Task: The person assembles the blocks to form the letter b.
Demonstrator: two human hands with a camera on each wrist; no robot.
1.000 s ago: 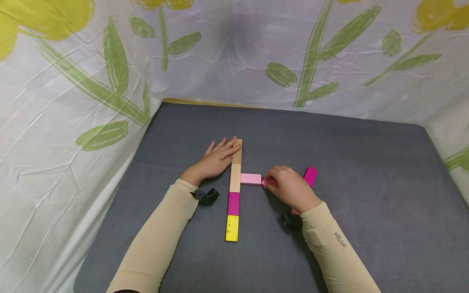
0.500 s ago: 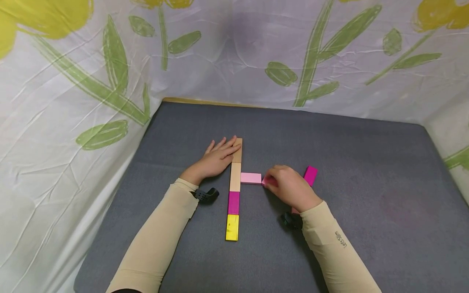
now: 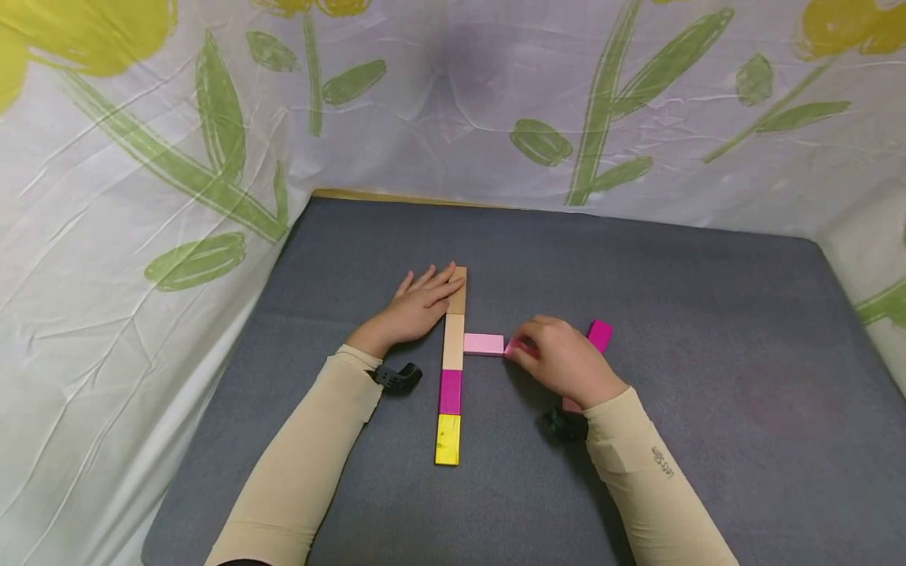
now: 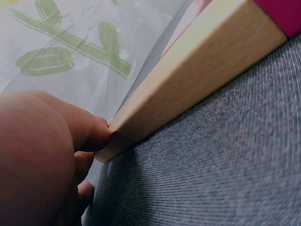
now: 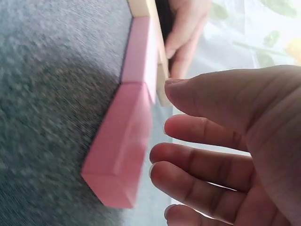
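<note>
My left hand (image 3: 410, 314) rests with spread fingers on the tan wooden block (image 3: 460, 300) at the far end of a straight row. Below it in the row come a pale beige block (image 3: 453, 343), a magenta block (image 3: 450, 391) and a yellow block (image 3: 447, 440). A light pink block (image 3: 484, 345) sticks out sideways to the right from the beige one. Against its free end lies a deeper pink block (image 5: 117, 146), angled to it. My right hand (image 3: 559, 358) hovers at this block, fingers loosely bent; the right wrist view shows them apart from it.
Behind my right hand lies another magenta block (image 3: 600, 336), partly covered. A further pink block (image 3: 570, 405) peeks out by the right wrist. Grey cloth covers the table (image 3: 708, 354), and a white flowered sheet (image 3: 439, 118) hangs behind it.
The right hand has lifted slightly, with its thumb and fingers loosening from the deeper pink block. My left hand stays where it was, and the row of blocks has not moved.
</note>
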